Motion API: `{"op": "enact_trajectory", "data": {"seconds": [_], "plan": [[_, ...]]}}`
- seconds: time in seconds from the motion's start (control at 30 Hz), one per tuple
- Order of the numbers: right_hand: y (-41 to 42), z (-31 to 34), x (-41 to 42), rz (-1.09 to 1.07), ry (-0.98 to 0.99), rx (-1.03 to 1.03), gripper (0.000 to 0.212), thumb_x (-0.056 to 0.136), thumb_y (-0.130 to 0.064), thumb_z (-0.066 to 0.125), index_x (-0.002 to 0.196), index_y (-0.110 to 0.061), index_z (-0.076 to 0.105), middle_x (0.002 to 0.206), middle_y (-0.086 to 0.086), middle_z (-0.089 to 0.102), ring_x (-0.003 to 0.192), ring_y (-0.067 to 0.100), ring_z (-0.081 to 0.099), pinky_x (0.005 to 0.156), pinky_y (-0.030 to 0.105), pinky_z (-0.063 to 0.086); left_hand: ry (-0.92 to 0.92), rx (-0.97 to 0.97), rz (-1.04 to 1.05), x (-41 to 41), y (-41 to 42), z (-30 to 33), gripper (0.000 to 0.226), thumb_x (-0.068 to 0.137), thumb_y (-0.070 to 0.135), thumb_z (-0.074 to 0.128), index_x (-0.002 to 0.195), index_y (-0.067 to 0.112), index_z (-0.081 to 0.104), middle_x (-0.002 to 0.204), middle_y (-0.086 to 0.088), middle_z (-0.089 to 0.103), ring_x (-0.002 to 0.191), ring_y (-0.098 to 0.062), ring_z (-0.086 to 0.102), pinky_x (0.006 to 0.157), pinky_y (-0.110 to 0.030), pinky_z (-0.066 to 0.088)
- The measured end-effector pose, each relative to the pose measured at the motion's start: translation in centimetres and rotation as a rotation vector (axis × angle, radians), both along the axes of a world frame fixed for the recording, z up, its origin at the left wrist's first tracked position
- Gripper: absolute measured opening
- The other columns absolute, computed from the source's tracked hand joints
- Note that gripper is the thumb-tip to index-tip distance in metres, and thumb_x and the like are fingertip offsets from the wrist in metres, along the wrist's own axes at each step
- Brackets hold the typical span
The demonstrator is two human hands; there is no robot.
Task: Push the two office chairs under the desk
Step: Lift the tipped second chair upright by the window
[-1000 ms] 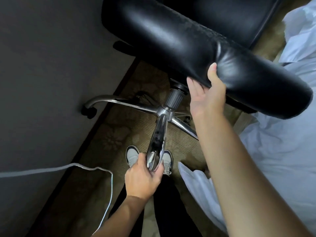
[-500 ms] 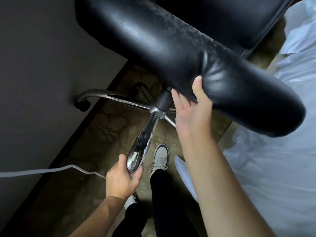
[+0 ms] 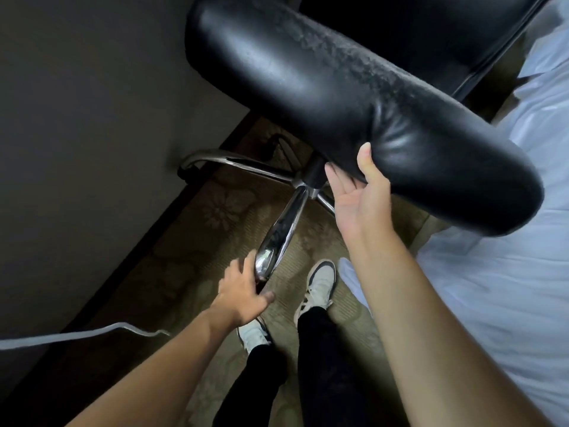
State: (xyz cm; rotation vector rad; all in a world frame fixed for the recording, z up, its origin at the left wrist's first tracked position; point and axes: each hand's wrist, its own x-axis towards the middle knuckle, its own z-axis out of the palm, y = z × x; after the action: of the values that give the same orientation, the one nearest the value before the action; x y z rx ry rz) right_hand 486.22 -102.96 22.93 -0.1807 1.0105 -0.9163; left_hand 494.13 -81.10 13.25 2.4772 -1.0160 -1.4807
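Observation:
A black leather office chair (image 3: 323,87) fills the top of the view, its padded backrest edge tilted towards me. Its chrome star base (image 3: 283,223) stands on the patterned carpet below. My right hand (image 3: 357,198) holds the lower edge of the backrest, thumb on the outer face and fingers tucked beneath. My left hand (image 3: 243,294) is low by the tip of the nearest chrome leg, fingers spread and only touching it. Only one chair is in view, and I cannot make out the desk.
A dark grey panel or wall (image 3: 92,118) runs along the left, with one black caster (image 3: 187,174) right against it. A white cable (image 3: 77,334) trails across the floor at lower left. White bedding (image 3: 508,272) lies on the right. My feet (image 3: 320,282) stand behind the base.
My left hand has let go of the chrome leg and opened beside its tip. The chair has shifted up and to the left against the grey panel, with my right hand still on the backrest.

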Motion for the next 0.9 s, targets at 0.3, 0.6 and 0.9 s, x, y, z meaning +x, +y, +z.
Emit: {"op": "enact_trajectory", "data": {"seconds": [0.3,0.6,0.9], "plan": [[7.1,-2.4,-2.7,0.162,-0.024,0.089,0.065,0.076,-0.025,0.075,0.135,-0.007,0.055,0.129,0.016,0.064,0.116,0.032,0.064,0.103,0.046,0.050,-0.534,-1.000,0.169,3.4,-10.4,14.6,0.063,0.085,0.031,0.059,0.140,0.004,0.043,0.138,-0.018,0.043,0.131,-0.029,0.039,0.110,-0.039,0.031],[15.0,-3.9,-4.7,0.279,-0.128,0.313,0.061,0.081,-0.005,0.069,0.138,0.002,0.047,0.143,0.020,0.050,0.134,0.033,0.047,0.108,0.051,0.044,-0.762,-0.345,-0.057,7.0,-10.9,11.1,0.061,0.092,0.064,0.027,0.147,0.037,0.033,0.162,-0.012,0.016,0.150,-0.031,0.002,0.115,-0.061,0.000],[20.8,-6.6,-4.2,0.314,-0.227,0.477,0.009,0.075,-0.004,0.072,0.080,-0.001,0.066,0.099,0.020,0.054,0.116,0.028,0.047,0.104,0.047,0.047,-0.680,-0.272,-0.079,7.1,-4.5,8.9,0.061,0.094,0.063,0.025,0.151,0.041,0.020,0.164,-0.008,0.004,0.150,-0.029,-0.008,0.115,-0.059,-0.004]]}}
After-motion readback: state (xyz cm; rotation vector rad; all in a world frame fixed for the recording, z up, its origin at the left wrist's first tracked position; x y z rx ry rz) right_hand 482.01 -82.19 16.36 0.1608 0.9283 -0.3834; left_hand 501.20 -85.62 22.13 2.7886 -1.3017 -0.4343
